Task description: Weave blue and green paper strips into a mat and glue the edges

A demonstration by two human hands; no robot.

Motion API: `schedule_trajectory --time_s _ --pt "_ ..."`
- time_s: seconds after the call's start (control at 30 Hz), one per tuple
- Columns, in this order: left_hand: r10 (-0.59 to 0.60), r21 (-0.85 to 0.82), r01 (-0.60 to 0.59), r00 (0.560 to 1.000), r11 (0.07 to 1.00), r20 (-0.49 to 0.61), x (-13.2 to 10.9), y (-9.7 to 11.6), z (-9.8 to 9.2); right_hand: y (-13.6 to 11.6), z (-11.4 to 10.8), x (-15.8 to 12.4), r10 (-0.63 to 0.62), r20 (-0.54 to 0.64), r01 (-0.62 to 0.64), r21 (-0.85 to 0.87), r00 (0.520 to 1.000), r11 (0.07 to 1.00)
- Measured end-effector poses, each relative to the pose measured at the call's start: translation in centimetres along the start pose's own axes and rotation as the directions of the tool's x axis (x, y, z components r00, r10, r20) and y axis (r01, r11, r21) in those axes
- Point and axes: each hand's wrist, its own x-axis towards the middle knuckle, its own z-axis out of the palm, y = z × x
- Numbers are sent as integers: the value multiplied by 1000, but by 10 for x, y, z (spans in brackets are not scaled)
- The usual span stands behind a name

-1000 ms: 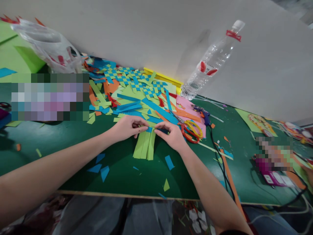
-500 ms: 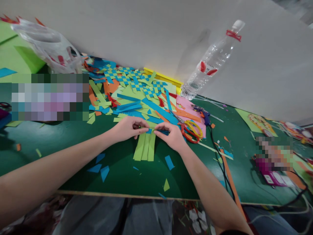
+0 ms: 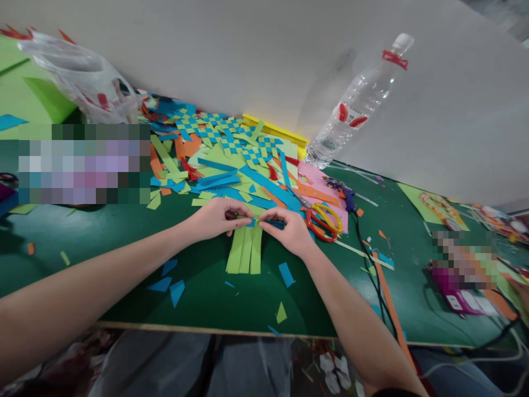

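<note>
Several light green paper strips (image 3: 244, 255) hang side by side toward me, joined at the top just above the green tabletop. Across their upper end runs a blue paper strip (image 3: 252, 223), woven through them. My left hand (image 3: 219, 218) pinches the blue strip at its left side, thumb against forefinger. From the right, my right hand (image 3: 288, 227) pinches the same strip; a blue end shows under its fingers. The fingers cover much of the join. Beyond my right hand lie scissors (image 3: 324, 219) with red and yellow handles.
Woven blue-green paper pieces (image 3: 210, 129) and loose strips are heaped behind my hands. A clear bottle (image 3: 359, 105) leans against the wall. A purple glue gun (image 3: 349, 197) trails a black cable (image 3: 374, 281) to the right. Blue scraps (image 3: 177, 293) lie near the table edge.
Both hands stay at the strip, shifting only slightly. The lower ends of the green strips have swung a little to the right. Part of another person's hand appears at the right edge.
</note>
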Motion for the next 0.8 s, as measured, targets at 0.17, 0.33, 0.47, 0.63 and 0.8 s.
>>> schedule_trajectory --time_s 0.17,0.33,0.47,0.63,0.8 --pt "-5 -2 5 1000 1000 2 -1 2 0 -1 -1 0 -5 3 5 -9 1000 1000" --pt "-7 9 7 1000 1000 1 -2 3 -1 -2 0 0 -2 4 2 -17 1000 1000" --pt "3 13 -3 1000 1000 0 -1 1 0 -2 0 0 1 8 0 -18 1000 1000" --pt "1 4 -1 1000 1000 5 0 0 1 -1 0 0 -6 6 6 -24 1000 1000" --pt "-2 6 2 1000 1000 8 -1 2 1 -1 0 0 -4 4 4 -21 1000 1000"
